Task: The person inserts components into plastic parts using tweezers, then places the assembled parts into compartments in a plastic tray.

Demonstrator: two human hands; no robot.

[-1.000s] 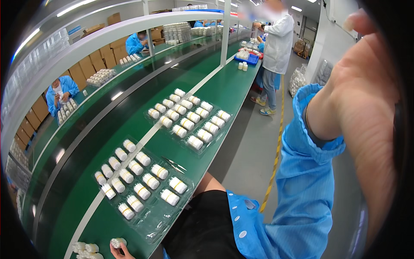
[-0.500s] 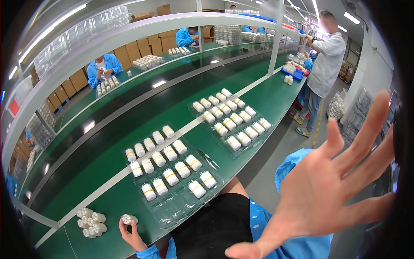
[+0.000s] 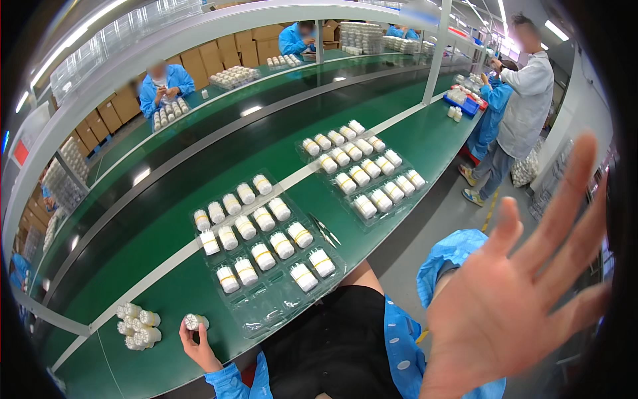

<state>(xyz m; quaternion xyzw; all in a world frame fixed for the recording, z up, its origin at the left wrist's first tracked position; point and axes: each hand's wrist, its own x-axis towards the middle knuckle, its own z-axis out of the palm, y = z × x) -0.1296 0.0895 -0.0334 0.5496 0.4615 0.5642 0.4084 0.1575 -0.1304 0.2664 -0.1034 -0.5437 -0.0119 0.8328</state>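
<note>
My left hand (image 3: 200, 348) rests at the near left of the green bench, its fingers curled round a short white cylinder (image 3: 194, 322) with a segmented top, standing on the bench. To its left is a cluster of similar white cylinders (image 3: 139, 326), standing close together. Large and near the camera at the right, my right hand (image 3: 515, 299) is raised with fingers spread and the palm showing, holding nothing. In the middle, a clear plastic tray (image 3: 261, 320) carries rows of white cylinders with yellow bands; several near pockets hold none. Tweezers (image 3: 325, 231) lie by its right edge.
A second clear tray (image 3: 373, 216) of white cylinders lies farther right. A white upright post (image 3: 436, 56) rises from the bench (image 3: 166, 253). A blue bin (image 3: 467, 104) sits at the far right end, near a standing person (image 3: 528, 93). People in blue work across the dark conveyor (image 3: 219, 141).
The view has shifted slightly. My left hand stays on the same white cylinder. My right hand remains raised and spread, turned slightly and a little lower at the wrist.
</note>
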